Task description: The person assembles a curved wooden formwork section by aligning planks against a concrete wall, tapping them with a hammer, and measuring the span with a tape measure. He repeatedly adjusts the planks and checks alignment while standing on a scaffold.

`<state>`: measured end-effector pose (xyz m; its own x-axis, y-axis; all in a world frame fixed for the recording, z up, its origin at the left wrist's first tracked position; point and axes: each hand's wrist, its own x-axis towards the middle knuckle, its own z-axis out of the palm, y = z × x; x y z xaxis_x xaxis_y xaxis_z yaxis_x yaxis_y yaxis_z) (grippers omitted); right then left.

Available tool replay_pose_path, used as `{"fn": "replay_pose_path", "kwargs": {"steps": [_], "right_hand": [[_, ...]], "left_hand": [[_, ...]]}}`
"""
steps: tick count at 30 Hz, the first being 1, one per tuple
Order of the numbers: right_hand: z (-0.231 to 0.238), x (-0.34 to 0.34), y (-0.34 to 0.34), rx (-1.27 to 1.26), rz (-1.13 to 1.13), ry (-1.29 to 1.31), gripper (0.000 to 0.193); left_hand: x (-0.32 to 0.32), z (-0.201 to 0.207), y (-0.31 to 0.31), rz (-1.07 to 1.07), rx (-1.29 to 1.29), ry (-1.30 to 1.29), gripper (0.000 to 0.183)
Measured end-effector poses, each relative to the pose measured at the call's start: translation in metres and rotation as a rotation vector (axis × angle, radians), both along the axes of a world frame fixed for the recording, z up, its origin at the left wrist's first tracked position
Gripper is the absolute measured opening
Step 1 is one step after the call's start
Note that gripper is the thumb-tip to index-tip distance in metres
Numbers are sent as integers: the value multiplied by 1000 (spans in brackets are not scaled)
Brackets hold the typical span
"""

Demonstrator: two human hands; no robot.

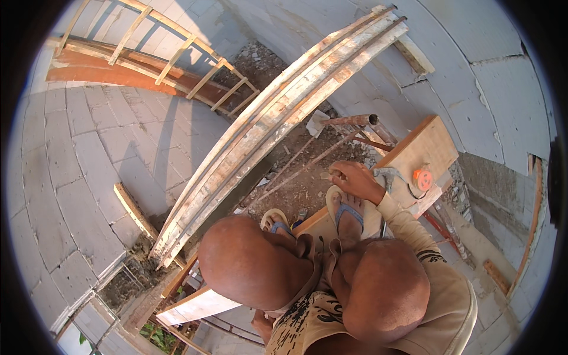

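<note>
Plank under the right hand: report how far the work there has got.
Done: the block walls stand, and long formwork boards lie over the rubble. In hand: the right hand rests on the plank, fingers curled, beside a grey tool and an orange reel. Left: the plank shows no mark or cut yet.

- Right hand (pixel 355 179): fingers curled down, pinching something too small to tell, over the plank's edge.
- Plank (pixel 423 148): pale wood, flat, running up to the right beneath the sandalled foot.
- Hammer (pixel 386 175): grey head lying on the plank, just beside the hand.
</note>
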<state>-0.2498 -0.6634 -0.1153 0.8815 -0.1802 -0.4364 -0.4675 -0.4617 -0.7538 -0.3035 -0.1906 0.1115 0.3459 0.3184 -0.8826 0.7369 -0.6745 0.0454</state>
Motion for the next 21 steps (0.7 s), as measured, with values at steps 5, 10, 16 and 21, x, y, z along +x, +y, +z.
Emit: {"fn": "replay_pose_path", "kwargs": {"steps": [5,10,16,21], "right_hand": [[-4,2,3,-46,5,-67,41],[3,8,4,38,7,-63,40],[30,24,7,63,31,-121,35],[76,60,39,241,13,-422,37]], "left_hand": [[-3,-13,24,126,-39,-49,36],[32,-9,91,252,-122,-281,36],[135,31,132,214,-535,-778,35],[249,-43,-45,-255,-517,-528,31]]}}
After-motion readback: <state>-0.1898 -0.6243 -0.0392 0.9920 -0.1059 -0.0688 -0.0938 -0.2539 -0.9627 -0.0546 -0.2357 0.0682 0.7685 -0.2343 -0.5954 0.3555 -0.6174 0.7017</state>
